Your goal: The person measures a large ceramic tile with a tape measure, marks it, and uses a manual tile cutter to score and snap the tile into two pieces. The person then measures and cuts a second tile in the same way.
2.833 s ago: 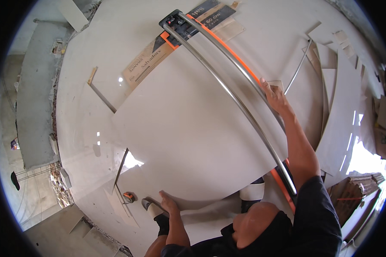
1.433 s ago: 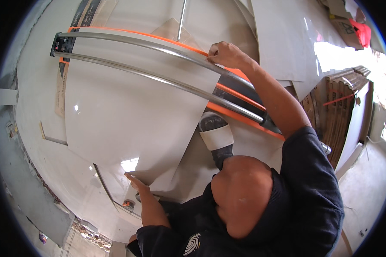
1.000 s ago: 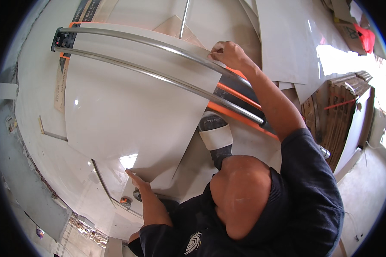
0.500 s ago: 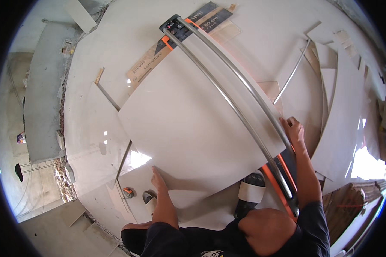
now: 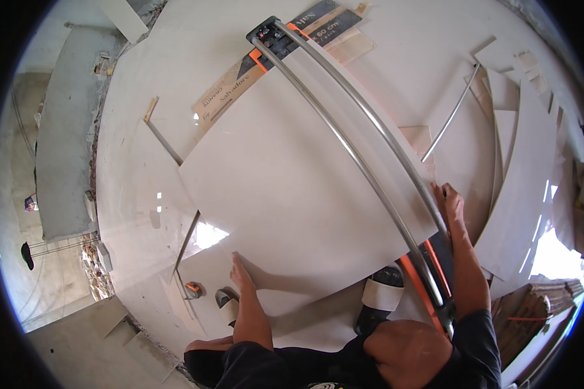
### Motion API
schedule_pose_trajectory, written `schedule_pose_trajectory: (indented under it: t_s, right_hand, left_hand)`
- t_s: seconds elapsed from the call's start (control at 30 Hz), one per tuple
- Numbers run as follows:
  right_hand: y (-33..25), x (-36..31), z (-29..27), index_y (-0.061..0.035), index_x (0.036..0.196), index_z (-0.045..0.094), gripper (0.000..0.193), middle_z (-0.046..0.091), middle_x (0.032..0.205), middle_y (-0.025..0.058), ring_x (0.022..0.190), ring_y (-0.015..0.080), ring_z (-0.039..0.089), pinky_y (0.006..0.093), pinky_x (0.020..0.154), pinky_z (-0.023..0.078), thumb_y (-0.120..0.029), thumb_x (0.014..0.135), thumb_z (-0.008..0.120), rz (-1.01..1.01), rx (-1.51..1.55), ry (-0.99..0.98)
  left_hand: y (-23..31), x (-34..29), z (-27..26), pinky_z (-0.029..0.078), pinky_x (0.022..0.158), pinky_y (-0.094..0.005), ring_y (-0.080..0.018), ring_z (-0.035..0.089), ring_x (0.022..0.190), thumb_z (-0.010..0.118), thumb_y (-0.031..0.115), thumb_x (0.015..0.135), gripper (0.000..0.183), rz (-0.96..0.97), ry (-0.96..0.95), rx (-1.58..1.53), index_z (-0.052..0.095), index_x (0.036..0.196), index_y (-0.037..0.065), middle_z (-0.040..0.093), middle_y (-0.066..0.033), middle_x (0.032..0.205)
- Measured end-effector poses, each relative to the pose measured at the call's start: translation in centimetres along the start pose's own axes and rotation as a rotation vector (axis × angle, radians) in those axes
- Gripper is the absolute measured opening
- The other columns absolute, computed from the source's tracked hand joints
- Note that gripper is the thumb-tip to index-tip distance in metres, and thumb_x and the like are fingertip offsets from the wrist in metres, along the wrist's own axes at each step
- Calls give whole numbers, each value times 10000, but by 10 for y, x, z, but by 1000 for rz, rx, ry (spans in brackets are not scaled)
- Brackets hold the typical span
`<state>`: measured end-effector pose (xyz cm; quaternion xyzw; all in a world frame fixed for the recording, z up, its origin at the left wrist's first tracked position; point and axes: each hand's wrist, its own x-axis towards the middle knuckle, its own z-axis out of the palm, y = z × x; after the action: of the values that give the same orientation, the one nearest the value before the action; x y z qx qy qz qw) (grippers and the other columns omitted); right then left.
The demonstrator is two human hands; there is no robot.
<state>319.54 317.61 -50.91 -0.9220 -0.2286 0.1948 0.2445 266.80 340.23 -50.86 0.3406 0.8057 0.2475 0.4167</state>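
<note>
A large pale tile [image 5: 292,175] lies on a manual tile cutter, under its two curved-looking silver rails [image 5: 363,162]. The cutter's black end block [image 5: 266,35] is at the far end; its orange-and-black base [image 5: 422,279] shows at the near right. My left hand [image 5: 241,271] grips the tile's near-left edge, with some fingers hidden. Beyond the outer rail, my right hand [image 5: 450,202] is curled at the tile's right edge, its fingertips pinched together there. A slippered foot [image 5: 384,292] stands by the tile's near edge.
An orange-and-black tape measure [image 5: 193,290] rests on the floor at left, close to a thin metal strip [image 5: 188,243]. Printed cardboard [image 5: 224,94] lies at the far end of the cutter. Tile pieces [image 5: 529,175] and a metal rod [image 5: 451,113] are on the right, with a brown stacked bundle [image 5: 532,314] nearer.
The view has shifted slightly, so the cutter and right-side things appear a little farther right. Both hands stay at the tile's edges; the right one sits slightly lower in the picture.
</note>
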Motion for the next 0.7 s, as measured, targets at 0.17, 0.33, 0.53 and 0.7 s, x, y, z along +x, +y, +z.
schedule_pose_trajectory:
  t_s: [0.17, 0.33, 0.53, 0.7]
  right_hand:
    - [2, -1, 0, 0, 705, 541, 442, 523, 628, 197, 578, 324, 495, 390, 603, 432, -409, 857, 612, 12, 6, -17]
    - [1, -1, -1, 5, 702, 533, 462, 512, 620, 189, 573, 305, 480, 382, 604, 429, -424, 857, 607, 53, -15, -21]
    - [3, -2, -1, 9, 685, 519, 466, 489, 595, 173, 547, 256, 449, 371, 578, 419, -415, 852, 618, 76, 14, -29]
    - [2, 0, 0, 13, 667, 504, 446, 465, 580, 167, 530, 231, 387, 363, 552, 403, -372, 854, 630, 45, 26, -13]
  left_hand:
    - [-1, 0, 0, 428, 861, -337, -210, 535, 974, 543, 543, 860, 690, 54, 22, -12, 544, 1208, -52, 578, -121, 1113]
    - [-2, -1, 2, 435, 845, -323, -199, 546, 949, 530, 513, 880, 654, 58, 31, -27, 555, 1198, -59, 592, -121, 1090]
    - [-7, 5, -1, 436, 843, -326, -195, 537, 954, 548, 526, 866, 664, 59, 22, -23, 552, 1202, -47, 585, -103, 1087]
    - [-8, 9, -3, 443, 846, -341, -214, 534, 964, 585, 575, 826, 725, 8, -22, -84, 541, 1183, -54, 569, -116, 1086]
